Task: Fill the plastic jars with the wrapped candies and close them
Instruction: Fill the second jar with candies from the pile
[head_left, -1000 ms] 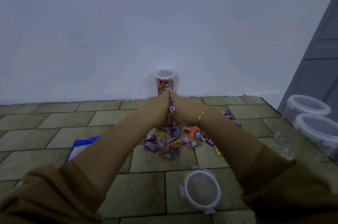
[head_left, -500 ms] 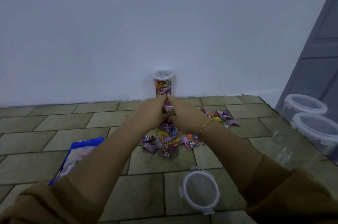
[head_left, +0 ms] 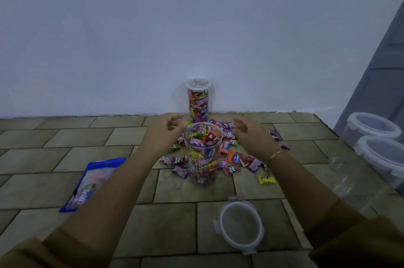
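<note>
Your open jar [head_left: 203,154] stands upright on the tiled floor [head_left: 175,228], packed with candies nearly to the rim. Your left hand [head_left: 166,130] sits just left of its mouth, your right hand [head_left: 249,134] just right of it; both have loosely curled fingers, hold nothing and stay clear of the jar. Loose candies [head_left: 234,158] lie scattered around the base. The lid [head_left: 240,225] lies on the floor nearer you. A closed, filled jar [head_left: 198,99] stands against the wall behind. A blue bag [head_left: 91,182] lies left.
</note>
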{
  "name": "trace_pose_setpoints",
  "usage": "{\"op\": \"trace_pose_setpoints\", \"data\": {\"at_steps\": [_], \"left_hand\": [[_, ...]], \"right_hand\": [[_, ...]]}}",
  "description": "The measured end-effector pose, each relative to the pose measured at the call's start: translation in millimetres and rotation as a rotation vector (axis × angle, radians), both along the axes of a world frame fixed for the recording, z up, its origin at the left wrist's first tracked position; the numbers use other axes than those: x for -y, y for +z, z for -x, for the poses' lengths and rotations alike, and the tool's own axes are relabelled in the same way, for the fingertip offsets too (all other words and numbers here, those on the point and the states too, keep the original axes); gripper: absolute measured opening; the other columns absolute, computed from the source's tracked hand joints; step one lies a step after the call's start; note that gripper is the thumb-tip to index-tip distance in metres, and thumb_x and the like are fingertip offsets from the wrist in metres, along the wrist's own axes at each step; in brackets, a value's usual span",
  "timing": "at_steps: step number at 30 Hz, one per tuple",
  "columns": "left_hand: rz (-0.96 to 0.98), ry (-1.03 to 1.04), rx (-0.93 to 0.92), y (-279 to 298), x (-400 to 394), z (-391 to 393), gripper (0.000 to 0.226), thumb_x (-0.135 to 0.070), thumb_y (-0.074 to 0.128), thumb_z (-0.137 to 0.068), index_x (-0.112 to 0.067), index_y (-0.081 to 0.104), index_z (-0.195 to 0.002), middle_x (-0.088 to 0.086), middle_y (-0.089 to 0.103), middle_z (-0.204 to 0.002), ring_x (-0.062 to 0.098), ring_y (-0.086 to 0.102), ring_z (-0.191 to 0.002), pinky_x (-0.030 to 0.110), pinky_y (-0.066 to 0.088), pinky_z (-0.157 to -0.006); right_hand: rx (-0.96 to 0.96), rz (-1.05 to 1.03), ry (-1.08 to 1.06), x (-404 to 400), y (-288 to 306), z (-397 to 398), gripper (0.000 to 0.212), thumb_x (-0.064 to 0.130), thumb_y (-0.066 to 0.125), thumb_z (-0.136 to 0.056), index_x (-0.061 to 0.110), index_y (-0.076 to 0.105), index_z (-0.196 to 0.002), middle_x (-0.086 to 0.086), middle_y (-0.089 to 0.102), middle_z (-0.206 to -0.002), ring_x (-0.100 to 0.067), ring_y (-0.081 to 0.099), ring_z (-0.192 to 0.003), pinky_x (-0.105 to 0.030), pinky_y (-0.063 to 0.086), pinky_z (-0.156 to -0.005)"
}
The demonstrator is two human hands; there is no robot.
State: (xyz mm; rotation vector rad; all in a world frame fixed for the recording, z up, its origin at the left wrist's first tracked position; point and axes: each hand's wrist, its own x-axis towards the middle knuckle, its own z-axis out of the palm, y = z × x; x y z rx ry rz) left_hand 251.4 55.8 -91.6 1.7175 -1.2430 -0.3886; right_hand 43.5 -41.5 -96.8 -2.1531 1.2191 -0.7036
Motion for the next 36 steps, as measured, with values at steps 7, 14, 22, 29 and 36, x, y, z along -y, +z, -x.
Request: {"op": "trace_pose_setpoints", "data": {"at_steps": [7, 14, 22, 29, 36], "left_hand": [[-0.133, 0.102, 0.128, -43, -1, -7, 0.023, -0.033, 0.05, -0.096, -0.019, 0.065, -0.108, -0.003, 0.065, -0.095, 0.013, 0.059, -0.088, 0.025, 0.04, -0.068], [-0.514, -0.237, 0.557, -87, -2, -11, 0.044, -0.006, 0.049, -0.086, -0.027, 0.062, -0.123, -0.003, 0.059, -0.129, 0.02, 0.054, -0.118, 0.033, 0.048, -0.092], [-0.567, -0.163, 0.741, -96, -8, -16, 0.039, -0.037, 0.055, -0.091, -0.032, 0.055, -0.129, -0.003, 0.052, -0.127, 0.016, 0.052, -0.112, 0.031, 0.047, -0.09], [-0.513, -0.021, 0.614, -86, -14, -21, 0.031, -0.041, 0.058, -0.089, -0.027, 0.065, -0.116, -0.007, 0.066, -0.104, 0.009, 0.059, -0.091, 0.027, 0.05, -0.078], [0.039, 0.264, 0.271, -29, -19, -5, 0.027, -0.037, 0.06, -0.089, -0.022, 0.069, -0.11, -0.005, 0.068, -0.101, 0.011, 0.06, -0.094, 0.026, 0.043, -0.076]], "right_hand": [[-0.437, -0.004, 0.082, 5, -57, 4, 0.045, 0.02, 0.053, -0.092, 0.017, 0.045, -0.137, -0.009, 0.049, -0.137, -0.025, 0.047, -0.123, -0.038, 0.042, -0.101], [-0.718, 0.098, 0.243, 2, -81, 3, 0.044, 0.012, 0.046, -0.09, 0.022, 0.05, -0.132, -0.006, 0.046, -0.135, -0.026, 0.037, -0.127, -0.04, 0.037, -0.103], [-0.668, 0.109, 0.116, -4, -77, 5, 0.033, 0.028, 0.053, -0.091, 0.027, 0.056, -0.124, 0.0, 0.043, -0.137, -0.022, 0.026, -0.134, -0.05, 0.021, -0.112], [-0.257, 0.171, -0.052, -9, -49, 1, 0.03, 0.033, 0.056, -0.089, 0.026, 0.063, -0.117, 0.003, 0.064, -0.116, -0.019, 0.053, -0.115, -0.05, 0.034, -0.104], [0.206, 0.252, -0.031, -30, -2, -6, 0.032, 0.028, 0.056, -0.09, 0.021, 0.063, -0.12, -0.001, 0.068, -0.112, -0.018, 0.058, -0.105, -0.043, 0.046, -0.092]]}}
